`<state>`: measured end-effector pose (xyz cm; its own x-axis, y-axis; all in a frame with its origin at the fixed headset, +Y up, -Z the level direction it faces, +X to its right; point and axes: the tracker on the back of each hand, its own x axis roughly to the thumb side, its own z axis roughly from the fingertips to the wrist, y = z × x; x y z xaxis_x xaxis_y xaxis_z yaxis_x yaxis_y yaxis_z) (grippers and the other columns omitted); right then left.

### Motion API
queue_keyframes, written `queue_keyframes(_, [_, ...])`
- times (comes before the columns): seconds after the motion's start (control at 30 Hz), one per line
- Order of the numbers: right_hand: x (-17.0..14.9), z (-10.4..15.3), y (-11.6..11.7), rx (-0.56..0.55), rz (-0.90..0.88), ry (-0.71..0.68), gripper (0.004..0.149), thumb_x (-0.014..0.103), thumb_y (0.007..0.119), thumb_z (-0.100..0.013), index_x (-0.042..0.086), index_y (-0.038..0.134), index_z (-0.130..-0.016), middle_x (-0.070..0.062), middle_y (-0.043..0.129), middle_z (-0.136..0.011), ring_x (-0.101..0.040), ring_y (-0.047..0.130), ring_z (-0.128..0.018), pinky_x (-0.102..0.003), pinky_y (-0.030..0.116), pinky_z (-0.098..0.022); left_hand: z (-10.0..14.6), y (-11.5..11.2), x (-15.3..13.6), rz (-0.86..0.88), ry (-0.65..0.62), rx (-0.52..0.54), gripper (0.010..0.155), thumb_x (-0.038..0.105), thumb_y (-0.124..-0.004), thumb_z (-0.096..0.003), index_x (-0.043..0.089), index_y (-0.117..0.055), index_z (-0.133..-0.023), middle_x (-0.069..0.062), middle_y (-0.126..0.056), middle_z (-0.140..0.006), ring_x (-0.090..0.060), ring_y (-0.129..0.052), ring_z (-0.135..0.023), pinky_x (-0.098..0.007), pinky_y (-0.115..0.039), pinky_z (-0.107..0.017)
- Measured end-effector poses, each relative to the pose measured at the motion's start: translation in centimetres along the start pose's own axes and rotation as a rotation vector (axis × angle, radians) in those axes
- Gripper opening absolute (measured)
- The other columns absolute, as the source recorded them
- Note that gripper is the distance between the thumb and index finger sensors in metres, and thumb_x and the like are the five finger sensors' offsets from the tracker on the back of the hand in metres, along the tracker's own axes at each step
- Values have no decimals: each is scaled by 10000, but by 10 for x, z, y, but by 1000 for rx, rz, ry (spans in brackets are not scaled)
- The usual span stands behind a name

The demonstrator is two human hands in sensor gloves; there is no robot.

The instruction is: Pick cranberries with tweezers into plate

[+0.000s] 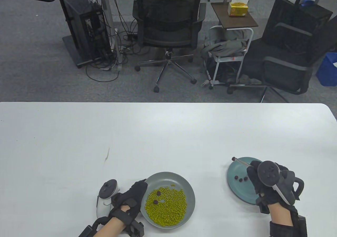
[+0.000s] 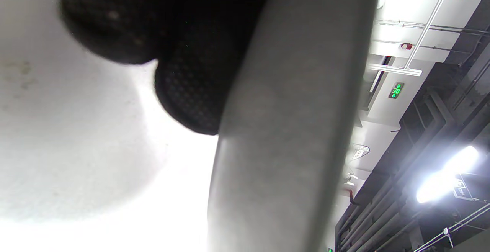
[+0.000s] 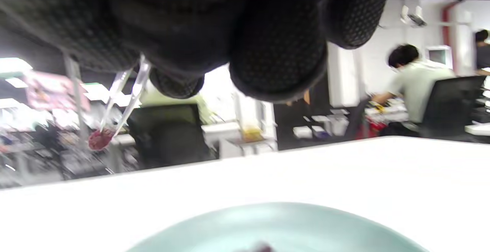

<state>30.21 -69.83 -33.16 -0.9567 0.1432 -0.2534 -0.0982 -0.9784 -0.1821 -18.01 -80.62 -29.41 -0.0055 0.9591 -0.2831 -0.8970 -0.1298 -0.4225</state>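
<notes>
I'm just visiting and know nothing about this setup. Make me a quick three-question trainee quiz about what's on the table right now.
1. True or false: the right hand holds tweezers with a cranberry pinched at the tips.
2. How many cranberries already lie in the teal plate? A) none B) three C) six
3. Fill in: the left hand touches the rim of the grey plate, where two cranberries lie among small ____ beans.

Key: 1 true; 2 B; 3 green. The held cranberry also shows red between the tweezer tips in the right wrist view.
</notes>
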Motion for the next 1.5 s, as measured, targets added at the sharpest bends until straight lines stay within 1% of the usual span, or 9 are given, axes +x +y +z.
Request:
queue_keyframes(0.17, [-12,-9,17,75,33,86,436,534,829,-323,279,950,-656,168,937,-380,-122,955,-460,-481,632,-640,0,0,0,1,-2,-2,596,520,-593,-534,172,-481,-1006,-50,-847,-788,-232,-1115,-347,-390,-925,-244])
queue_keyframes(0.43, [-17,-14,32,211,89,135,459,556,810,-318,286,946,-663,175,947,-383,-121,967,-469,-478,649,-629,0,0,0,2,-2,-3,596,520,-593,-534,172,-482,-1005,-50,-847,-788,-232,-1114,-348,-391,-924,-244])
queue_keyframes(0.53, [-18,-12,25,100,18,158,468,559,797,-328,304,904,-705,178,929,-410,-122,949,-485,-476,631,-641,0,0,0,6,-2,-5,596,521,-592,-533,174,-481,-1005,-49,-846,-789,-230,-1115,-348,-390,-925,-244])
queue_keyframes(0.67, [-7,-6,9,-40,-86,102,457,543,783,-338,325,876,-729,191,951,-496,-127,956,-570,-471,617,-664,0,-1,0,28,-1,-11,595,520,-592,-535,174,-480,-1006,-50,-845,-790,-231,-1115,-349,-391,-924,-246])
queue_keyframes(0.8, [17,6,-2,-122,-101,12,496,515,738,-353,295,800,-793,187,987,-575,-127,997,-614,-463,650,-657,0,-2,-1,33,5,-13,597,520,-592,-534,173,-479,-1006,-50,-845,-790,-232,-1114,-348,-391,-924,-246])
queue_keyframes(0.97, [56,22,7,-32,-199,-190,489,539,630,-378,321,734,-803,186,863,-522,-109,901,-574,-474,575,-677,0,-3,1,28,1,-22,597,520,-591,-534,173,-478,-1006,-50,-845,-790,-231,-1115,-350,-391,-924,-245])
queue_keyframes(1.1, [95,45,9,-73,-181,-328,485,582,665,-359,340,793,-760,181,878,-473,-112,902,-537,-473,573,-678,2,-4,1,24,-5,-17,596,519,-592,-534,173,-480,-1006,-50,-846,-789,-232,-1115,-348,-391,-924,-245])
queue_keyframes(1.3, [158,99,6,-160,-128,-681,475,579,708,-346,357,810,-754,189,892,-480,-107,907,-559,-472,568,-688,1,-5,1,22,-1,-25,596,520,-591,-534,173,-480,-1006,-49,-846,-789,-231,-1115,-349,-390,-924,-245])
queue_keyframes(1.5, [185,124,9,-193,-73,-810,472,593,730,-332,368,833,-734,195,903,-470,-110,909,-565,-472,565,-693,0,-7,-1,19,10,-31,597,520,-592,-534,173,-479,-1006,-52,-845,-790,-233,-1114,-342,-390,-923,-237])
